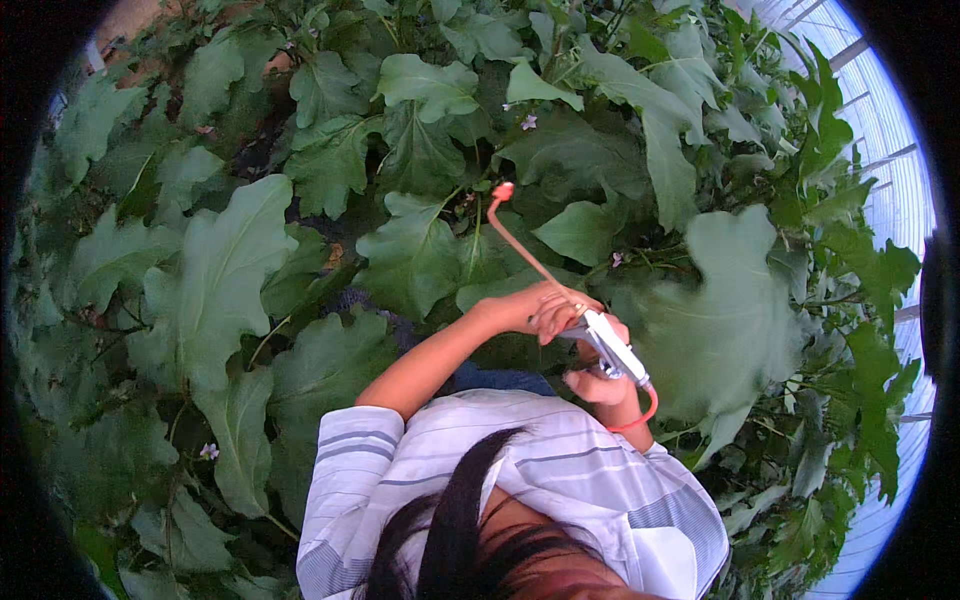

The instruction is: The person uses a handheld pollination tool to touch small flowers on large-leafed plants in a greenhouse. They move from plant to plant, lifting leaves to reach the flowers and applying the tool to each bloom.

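A spray gun with a white and silver body is in my right hand, whose fingers are partly behind it. From its front runs a thin wand, bent near the end, with a red nozzle at the tip. The nozzle is among broad green leaves. My left hand lies against the front of the gun, fingers curled near the wand's base. Whether it grips the gun is hard to tell. A red hose loops from the gun's rear beside my right forearm.
Dense leafy plants, apparently eggplants, surround me. A lobed leaf hangs just before my hands, and a large blurred leaf is close on the right. Small pale purple flowers show between leaves. A ribbed translucent greenhouse wall curves along the right.
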Available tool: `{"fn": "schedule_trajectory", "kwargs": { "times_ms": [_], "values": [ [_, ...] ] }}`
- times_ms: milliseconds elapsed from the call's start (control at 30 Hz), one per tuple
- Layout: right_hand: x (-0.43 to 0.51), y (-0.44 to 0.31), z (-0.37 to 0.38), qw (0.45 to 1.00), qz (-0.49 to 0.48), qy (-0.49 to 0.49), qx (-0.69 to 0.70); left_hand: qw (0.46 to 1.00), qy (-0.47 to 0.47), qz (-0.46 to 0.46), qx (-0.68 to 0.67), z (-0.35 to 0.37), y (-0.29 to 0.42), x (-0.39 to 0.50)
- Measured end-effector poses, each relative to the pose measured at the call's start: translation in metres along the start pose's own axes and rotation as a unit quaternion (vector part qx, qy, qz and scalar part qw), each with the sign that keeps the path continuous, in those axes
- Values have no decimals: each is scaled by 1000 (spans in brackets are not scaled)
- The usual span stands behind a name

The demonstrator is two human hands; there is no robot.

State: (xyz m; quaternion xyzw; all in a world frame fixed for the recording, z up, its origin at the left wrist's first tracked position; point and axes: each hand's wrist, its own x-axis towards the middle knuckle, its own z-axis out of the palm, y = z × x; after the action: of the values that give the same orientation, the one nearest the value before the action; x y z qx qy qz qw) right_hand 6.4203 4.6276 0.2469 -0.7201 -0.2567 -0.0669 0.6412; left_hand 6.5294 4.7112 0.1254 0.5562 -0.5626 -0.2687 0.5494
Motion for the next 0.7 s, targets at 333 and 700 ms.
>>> {"fn": "schedule_trajectory", "kwargs": {
  "times_ms": [333, 700],
  "values": [
    [67, 100, -63, 905, 227, 135, -332, 941, 302, -30, 153, -149, -32, 2],
    [148, 226, -124, 853, 291, 80, -425, 978, 199, -13, 66, -301, -4, 143]
  ]
}}
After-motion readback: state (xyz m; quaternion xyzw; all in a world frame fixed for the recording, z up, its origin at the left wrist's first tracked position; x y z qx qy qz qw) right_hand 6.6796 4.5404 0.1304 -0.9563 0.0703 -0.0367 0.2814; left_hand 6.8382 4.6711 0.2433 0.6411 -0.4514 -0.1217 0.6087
